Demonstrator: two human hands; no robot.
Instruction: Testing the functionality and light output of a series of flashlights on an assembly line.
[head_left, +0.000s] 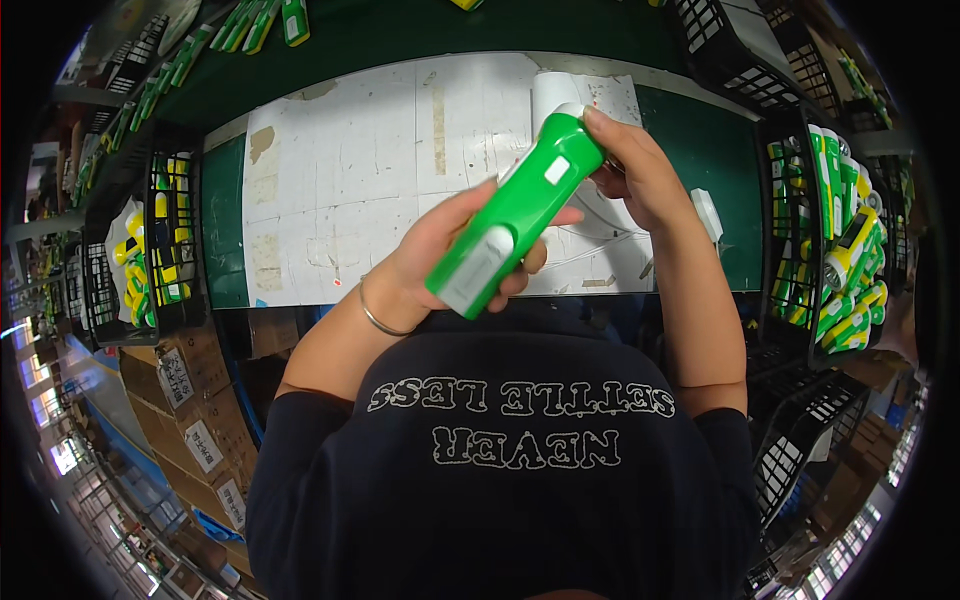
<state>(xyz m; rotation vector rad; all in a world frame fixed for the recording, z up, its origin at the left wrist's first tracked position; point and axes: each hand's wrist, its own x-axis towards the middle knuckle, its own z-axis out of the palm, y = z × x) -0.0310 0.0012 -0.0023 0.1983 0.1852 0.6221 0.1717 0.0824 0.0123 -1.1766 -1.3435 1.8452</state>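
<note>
A green flashlight [533, 190] with a white button and a grey-white lower panel is held tilted above the white work sheet, its head up and to the right. Wrapped around its lower body is my left hand [455, 240], with fingertips showing past the far edge. My right hand [635, 165] grips the head end, thumb on top near the rim; its other fingers are partly hidden behind the flashlight. Just behind the head lies a white roll [553, 92] on the sheet.
White paper sheet [340, 190] covers much of the green table [725, 150]. A black crate [800, 240] of green and yellow flashlights stands right, another crate [165, 240] left. A white object [706, 215] lies near my right forearm. Cardboard boxes [190, 410] are stacked lower left.
</note>
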